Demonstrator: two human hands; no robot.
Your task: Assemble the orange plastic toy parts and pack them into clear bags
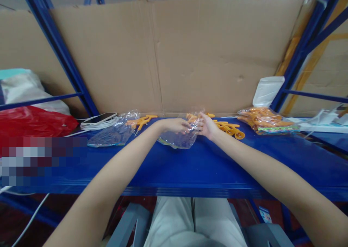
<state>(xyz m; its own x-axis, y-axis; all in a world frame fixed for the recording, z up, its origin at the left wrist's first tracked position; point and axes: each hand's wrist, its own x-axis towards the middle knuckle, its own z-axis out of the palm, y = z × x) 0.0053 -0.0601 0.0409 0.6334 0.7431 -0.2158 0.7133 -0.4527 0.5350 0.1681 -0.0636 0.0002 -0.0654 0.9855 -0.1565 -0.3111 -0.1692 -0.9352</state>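
Note:
Both hands meet at a clear plastic bag [178, 141] on the blue shelf. My left hand [175, 125] has its fingers bent over the bag's upper part and grips it from the left. On the right, my right hand [208, 127] is closed around the bag's side, thumb up. Orange plastic pieces show behind or inside the bag near the fingers; I cannot tell which. Just right of my right hand lie several orange pieces with cup-shaped ends [230, 129]. Left of my left hand are orange corkscrews [141, 122] with metal spirals, beside another clear bag [111, 134].
A filled bag of orange pieces [265, 119] sits at the right, before a white pouch [268, 91]. A phone [102, 118] rests on a coiled white cable [95, 126]. Cardboard [217, 51] backs the shelf [190, 171]. A red bag [35, 124] and power strip [323, 125] flank it.

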